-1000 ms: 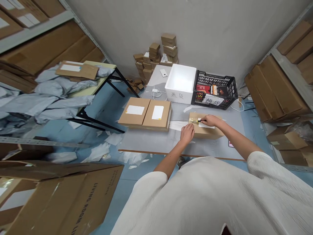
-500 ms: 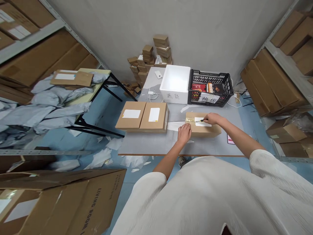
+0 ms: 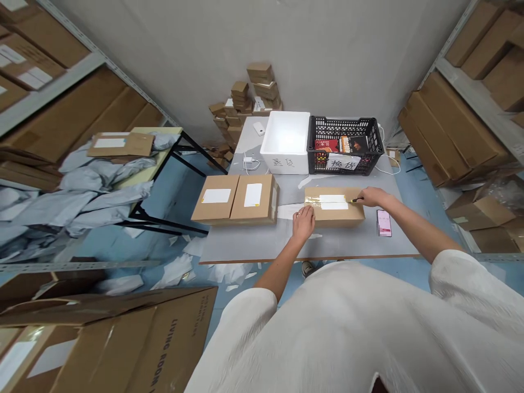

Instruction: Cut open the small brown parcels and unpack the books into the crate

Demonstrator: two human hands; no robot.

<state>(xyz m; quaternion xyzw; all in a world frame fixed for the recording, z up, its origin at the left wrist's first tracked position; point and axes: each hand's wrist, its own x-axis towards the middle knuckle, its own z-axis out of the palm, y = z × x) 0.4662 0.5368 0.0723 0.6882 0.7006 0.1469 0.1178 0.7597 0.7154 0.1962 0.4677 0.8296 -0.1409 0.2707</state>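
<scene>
Right fingers (image 3: 362, 196) tight around a cutter (image 3: 355, 200) (left fingers (image 3: 308, 210) unclenched against a carton (image 3: 339, 216))

The right hand (image 3: 371, 197) hides most of the handle of the knife (image 3: 355, 200), text on the phone (image 3: 383, 223) at right is too small to read, the front of the crate (image 3: 370, 165) hides part of the books (image 3: 354, 144), the shirt (image 3: 347, 322) covers most of a shoe (image 3: 307, 268), and the big carton (image 3: 135, 338) at near left is cut off by the bottom edge.

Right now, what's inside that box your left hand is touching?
Nothing inside the box can be seen, because its cardboard covers it. On top are a white label, shiny tape and, at one end, fingers of the left hand.
</scene>
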